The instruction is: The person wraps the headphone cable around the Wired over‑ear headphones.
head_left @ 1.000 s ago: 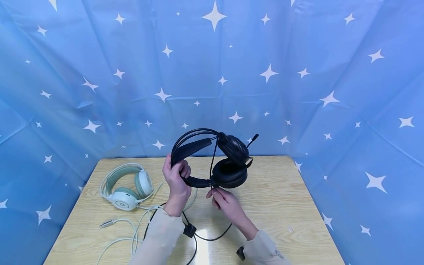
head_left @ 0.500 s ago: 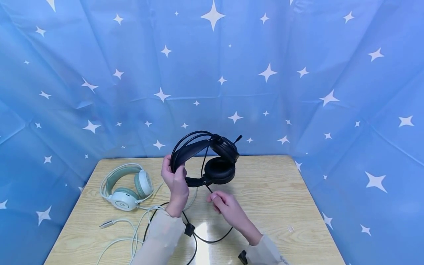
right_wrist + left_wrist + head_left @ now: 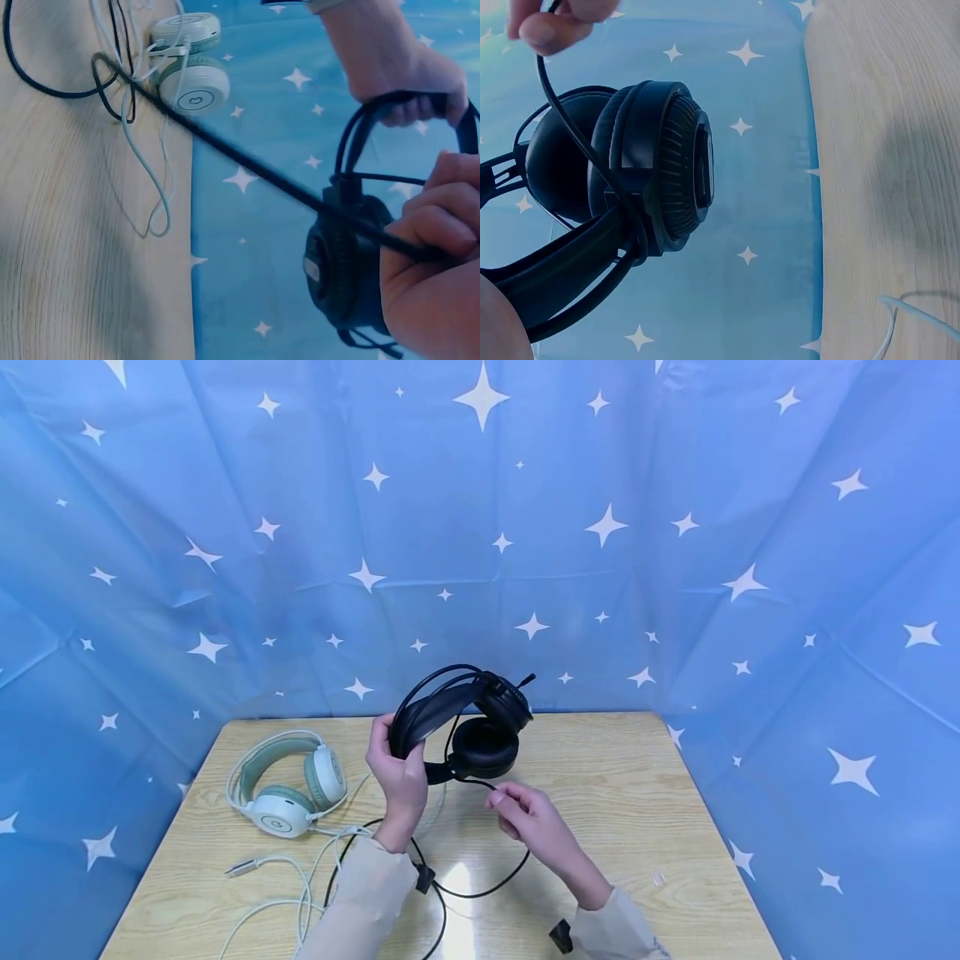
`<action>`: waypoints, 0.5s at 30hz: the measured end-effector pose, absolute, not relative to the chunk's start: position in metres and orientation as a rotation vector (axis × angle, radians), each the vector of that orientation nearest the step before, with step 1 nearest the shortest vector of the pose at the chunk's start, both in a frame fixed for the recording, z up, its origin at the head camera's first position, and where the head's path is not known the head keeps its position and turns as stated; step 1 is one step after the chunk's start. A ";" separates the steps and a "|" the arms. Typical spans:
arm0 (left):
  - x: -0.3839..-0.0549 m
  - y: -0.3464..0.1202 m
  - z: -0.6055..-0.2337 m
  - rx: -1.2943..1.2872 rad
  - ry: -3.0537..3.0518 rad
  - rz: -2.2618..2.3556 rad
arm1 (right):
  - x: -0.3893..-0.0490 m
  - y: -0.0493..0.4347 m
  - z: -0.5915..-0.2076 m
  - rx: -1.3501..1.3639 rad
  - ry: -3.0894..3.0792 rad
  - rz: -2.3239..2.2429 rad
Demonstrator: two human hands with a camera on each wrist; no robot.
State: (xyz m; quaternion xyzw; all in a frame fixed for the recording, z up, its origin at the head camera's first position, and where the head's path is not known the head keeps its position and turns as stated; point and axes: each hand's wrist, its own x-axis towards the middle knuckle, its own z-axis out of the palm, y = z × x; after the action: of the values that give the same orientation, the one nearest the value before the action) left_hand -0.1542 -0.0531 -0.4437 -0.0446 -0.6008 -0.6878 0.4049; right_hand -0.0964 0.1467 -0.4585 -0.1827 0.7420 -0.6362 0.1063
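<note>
My left hand (image 3: 401, 781) grips the headband of a black over-ear headset (image 3: 486, 747), holding it up above the table with its ear cups pointing right. A short microphone boom (image 3: 527, 680) sticks out past the upper cup. Just below and right of the cups, my right hand (image 3: 536, 822) pinches the headset's black cable (image 3: 255, 165). In the left wrist view, that cable runs from an ear cup (image 3: 679, 169) up to the right fingertips. The right wrist view shows it crossing my curled fingers and trailing back toward the table.
Mint-and-white headphones (image 3: 277, 814) lie at the table's left, their pale cord looping forward to a metal plug (image 3: 242, 867). A black block (image 3: 424, 878) sits on the dark cable between my forearms. A star-patterned blue curtain (image 3: 480, 527) stands behind the wooden table (image 3: 637, 793).
The black headset has shifted left and slightly down, its cups turning inward. My right hand has moved right with the cable, away from the lower ear cup.
</note>
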 end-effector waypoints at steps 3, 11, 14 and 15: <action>-0.154 -0.054 -0.445 -0.136 -1.532 -1.695 | -0.097 0.151 -0.456 -0.510 2.101 -1.957; -0.157 -0.060 -0.451 -0.249 -1.561 -1.515 | -0.100 0.163 -0.449 -0.575 1.511 -2.375; -0.159 -0.065 -0.455 -0.272 -1.602 -1.422 | -0.103 0.171 -0.445 -0.650 1.330 -2.459; -0.159 -0.066 -0.457 -0.274 -1.609 -1.403 | -0.104 0.173 -0.443 -0.654 1.315 -2.467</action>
State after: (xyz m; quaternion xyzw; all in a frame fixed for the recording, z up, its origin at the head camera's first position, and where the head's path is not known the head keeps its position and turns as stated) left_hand -0.1590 -0.0660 -0.4569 -0.1122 -0.6580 -0.5737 0.4747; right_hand -0.1041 0.1731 -0.4430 -0.2257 0.4538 -0.8514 0.1351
